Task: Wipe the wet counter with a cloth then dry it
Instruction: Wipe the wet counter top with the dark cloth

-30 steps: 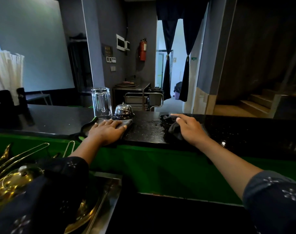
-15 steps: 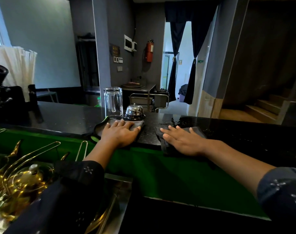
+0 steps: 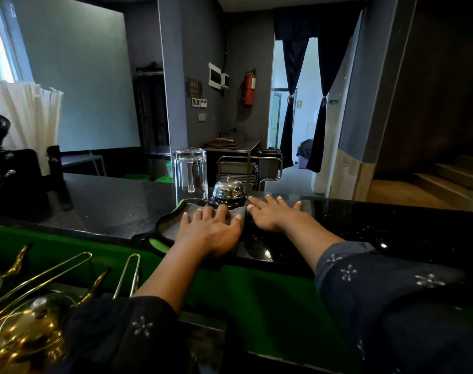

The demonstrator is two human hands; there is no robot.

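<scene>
While we lean over the black counter (image 3: 392, 222), both of our hands lie flat on it with fingers straight and spread. Our left hand (image 3: 211, 233) presses down on a grey cloth (image 3: 173, 225) near the counter's front edge. Our right hand (image 3: 273, 214) rests just beside it, fingers reaching toward the back; a dark cloth may lie under it, but we cannot tell.

Just behind our hands stand an upturned glass mug (image 3: 190, 174) and a chrome service bell (image 3: 228, 188). Small bright specks, probably water droplets, show on the counter to the right, so we judge the wiping is partly done there and the drying pass is not yet done.

A red fire extinguisher (image 3: 250, 87) hangs on the far wall. A small dark plaque (image 3: 194, 87) beside it carries writing too small to read, and no brand names are legible.
</scene>
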